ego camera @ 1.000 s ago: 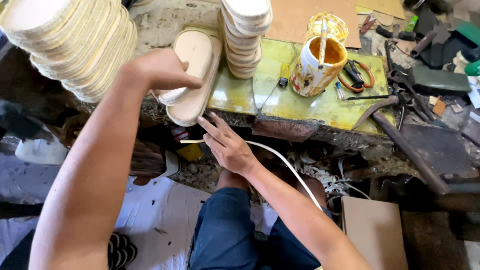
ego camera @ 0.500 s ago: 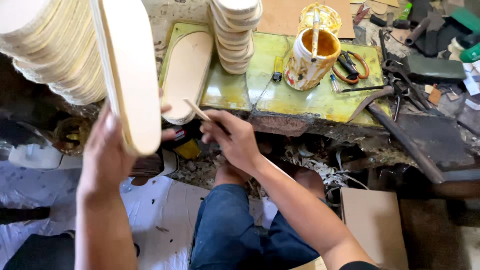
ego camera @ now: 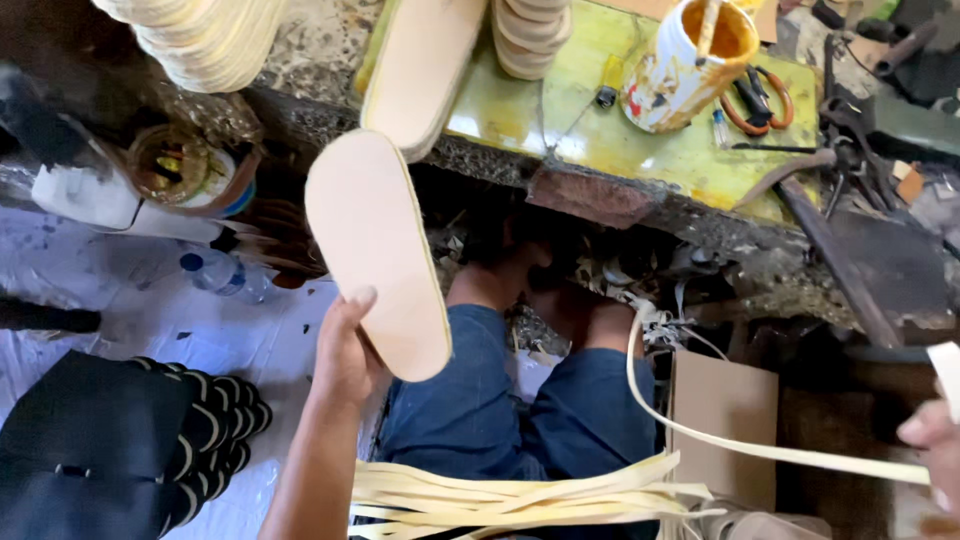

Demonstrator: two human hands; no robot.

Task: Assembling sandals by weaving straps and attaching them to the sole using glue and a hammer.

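My left hand holds a pale beige shoe insole by its lower end, flat side toward me, above my lap in blue trousers. At the right edge, only part of my right hand shows; it grips a long cream strip that curves back to a pile of like strips on my lap. Another insole lies over the edge of the yellow-green workbench.
Stacks of insoles stand at the back left and centre. A paint-smeared glue pot with a brush and orange-handled pliers sit on the bench. A plastic bottle, black soles and a cardboard box lie on the floor.
My left hand has brought the insole down from the bench to my lap. My right hand has left the bench edge and pulled the strip out to the far right. The view has tilted down.
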